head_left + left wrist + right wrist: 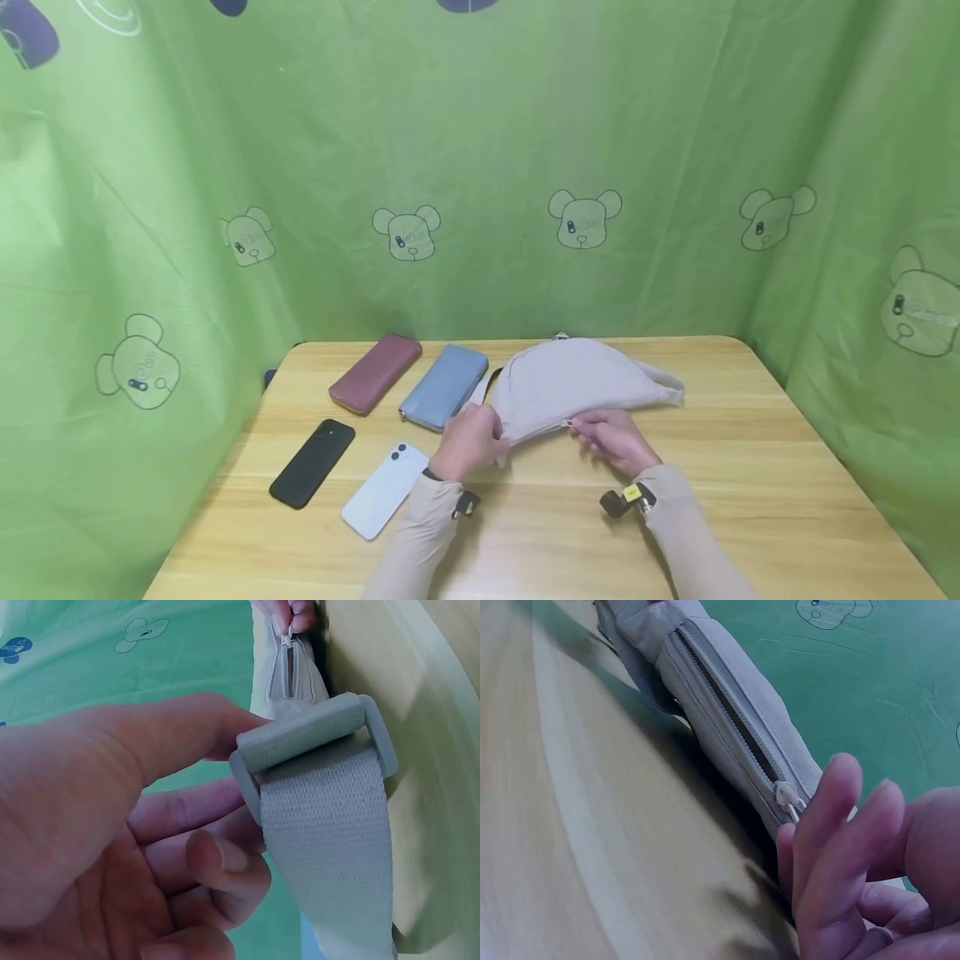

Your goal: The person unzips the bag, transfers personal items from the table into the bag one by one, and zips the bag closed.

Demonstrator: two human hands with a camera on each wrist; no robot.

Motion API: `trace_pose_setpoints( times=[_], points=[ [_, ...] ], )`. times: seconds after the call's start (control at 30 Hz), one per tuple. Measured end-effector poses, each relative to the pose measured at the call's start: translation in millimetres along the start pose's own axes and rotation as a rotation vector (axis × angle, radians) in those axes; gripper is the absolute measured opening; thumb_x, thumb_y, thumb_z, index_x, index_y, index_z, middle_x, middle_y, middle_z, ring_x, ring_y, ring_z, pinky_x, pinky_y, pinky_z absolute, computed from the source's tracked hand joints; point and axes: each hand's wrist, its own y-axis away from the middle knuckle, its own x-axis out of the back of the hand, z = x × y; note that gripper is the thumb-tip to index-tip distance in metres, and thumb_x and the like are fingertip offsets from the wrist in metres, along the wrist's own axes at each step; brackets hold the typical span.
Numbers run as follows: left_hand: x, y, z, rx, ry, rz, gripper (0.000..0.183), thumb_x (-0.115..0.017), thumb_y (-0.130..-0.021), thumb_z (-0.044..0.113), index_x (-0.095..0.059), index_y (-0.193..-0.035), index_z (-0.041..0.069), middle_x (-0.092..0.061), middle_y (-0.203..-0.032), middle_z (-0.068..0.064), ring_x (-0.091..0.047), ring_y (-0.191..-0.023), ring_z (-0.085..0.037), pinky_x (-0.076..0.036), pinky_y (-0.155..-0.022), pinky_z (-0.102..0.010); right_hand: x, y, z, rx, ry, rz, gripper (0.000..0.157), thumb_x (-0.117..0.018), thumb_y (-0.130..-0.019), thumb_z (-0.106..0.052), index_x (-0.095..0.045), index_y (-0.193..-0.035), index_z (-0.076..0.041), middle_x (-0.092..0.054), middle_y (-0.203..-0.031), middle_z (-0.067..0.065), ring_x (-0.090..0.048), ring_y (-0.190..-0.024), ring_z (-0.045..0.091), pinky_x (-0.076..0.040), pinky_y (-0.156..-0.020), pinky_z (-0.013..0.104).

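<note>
A pale grey waist bag (577,379) lies at the back of the table, its zipped edge facing the person. At the bag's left end, my left hand (468,442) grips the fabric. Close up in the left wrist view, the thumb lies against the strap's plastic slider (381,742), from which wide webbing (330,825) hangs. My right hand (617,440) pinches the zipper pull (791,810) near the middle of the front edge. Between the two hands the zipper (724,697) is parted in a narrow slit. What the bag holds is hidden.
Left of the bag lie a blue wallet (446,385) and a maroon wallet (377,372). Nearer the person are a black phone (312,463) and a white phone (385,492), beside the left forearm. A green curtain (495,150) surrounds the wooden table (750,517).
</note>
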Motion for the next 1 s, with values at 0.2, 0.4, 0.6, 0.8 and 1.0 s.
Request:
trace_pose_setpoints(
  times=[0.2, 0.4, 0.6, 0.8, 1.0],
  points=[
    [1.7, -0.5, 0.8, -0.005, 0.004, 0.002, 0.038, -0.076, -0.078, 0.015, -0.051, -0.05, 0.021, -0.052, -0.056, 0.009, -0.046, -0.057, -0.01, -0.037, -0.053, -0.028, 2.5, -1, -1, 0.008, -0.004, -0.015, 0.035, -0.062, -0.1, -0.009, -0.061, -0.127, 0.013, -0.074, -0.093, 0.003, -0.059, -0.067, 0.003, -0.048, -0.05, 0.015],
    [2.4, 0.6, 0.5, -0.006, 0.007, -0.001, 0.038, -0.075, -0.078, 0.015, -0.051, -0.05, 0.021, -0.051, -0.055, 0.009, -0.045, -0.056, -0.009, -0.036, -0.051, -0.027, 5.5, -1, -1, -0.004, 0.003, -0.001, 0.034, -0.062, -0.101, -0.011, -0.061, -0.126, 0.013, -0.072, -0.09, 0.0, -0.059, -0.066, 0.003, -0.047, -0.049, 0.015],
    [2.8, 0.7, -0.1, -0.008, 0.005, 0.001, 0.033, -0.076, -0.079, 0.016, -0.058, -0.052, 0.021, -0.057, -0.059, 0.009, -0.049, -0.058, -0.009, -0.038, -0.052, -0.027, 7.6, -1, 0, 0.003, 0.009, -0.021, 0.036, -0.063, -0.101, -0.012, -0.061, -0.127, 0.013, -0.072, -0.09, -0.001, -0.059, -0.067, 0.002, -0.048, -0.05, 0.014],
    [3.1, 0.1, -1.1, -0.015, 0.019, -0.002, 0.039, -0.075, -0.079, 0.014, -0.05, -0.049, 0.021, -0.049, -0.053, 0.01, -0.043, -0.053, -0.008, -0.034, -0.047, -0.026, 10.8, -1, 0, 0.007, 0.0, 0.008, 0.039, -0.063, -0.1, -0.008, -0.058, -0.13, 0.016, -0.073, -0.091, -0.001, -0.059, -0.066, 0.001, -0.047, -0.05, 0.013],
    [4.3, 0.4, -1.6, -0.014, 0.03, -0.004, 0.041, -0.074, -0.078, 0.013, -0.048, -0.048, 0.021, -0.046, -0.051, 0.011, -0.041, -0.052, -0.008, -0.033, -0.046, -0.025, 12.3, -1, -2, 0.009, -0.007, 0.017, 0.039, -0.063, -0.1, -0.008, -0.058, -0.13, 0.017, -0.073, -0.089, -0.001, -0.059, -0.065, 0.0, -0.046, -0.05, 0.011]
  ],
)
